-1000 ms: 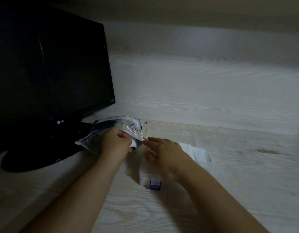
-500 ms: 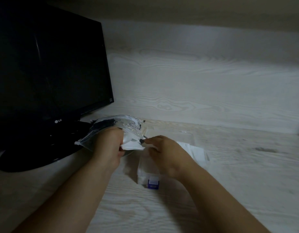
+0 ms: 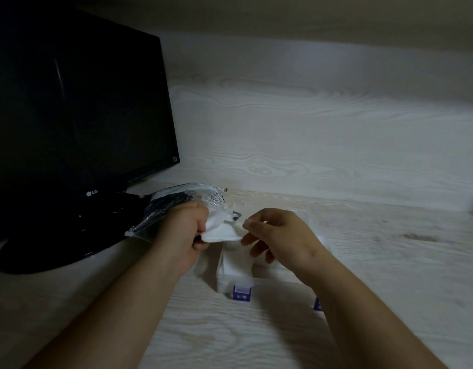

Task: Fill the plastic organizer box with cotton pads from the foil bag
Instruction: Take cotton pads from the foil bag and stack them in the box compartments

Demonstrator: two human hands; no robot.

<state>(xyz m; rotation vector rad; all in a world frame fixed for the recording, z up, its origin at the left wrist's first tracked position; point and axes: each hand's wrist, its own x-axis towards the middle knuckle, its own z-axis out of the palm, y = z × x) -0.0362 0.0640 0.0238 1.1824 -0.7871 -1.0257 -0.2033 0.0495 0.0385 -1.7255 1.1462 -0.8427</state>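
Note:
My left hand [image 3: 184, 230] grips a small stack of white cotton pads [image 3: 220, 231] just in front of the foil bag [image 3: 177, 202], which lies against the monitor base. My right hand [image 3: 279, 235] is level with the pads, its thumb and forefinger pinching their right edge. Below both hands the clear plastic organizer box [image 3: 234, 270] stands on the pale wooden desk, with purple latches at its near edge [image 3: 241, 292]. White pads lie inside the box. My right forearm hides the box's right part.
A black LG monitor [image 3: 78, 107] on a round black stand [image 3: 57, 243] fills the left side. A wood-grain back panel [image 3: 323, 134] rises behind the desk. The pale wooden desk surface [image 3: 403, 262] extends to the right.
My left hand has drawn the cotton pads out of the foil bag toward the box. My right hand has lifted off the box and taken the pads' right edge.

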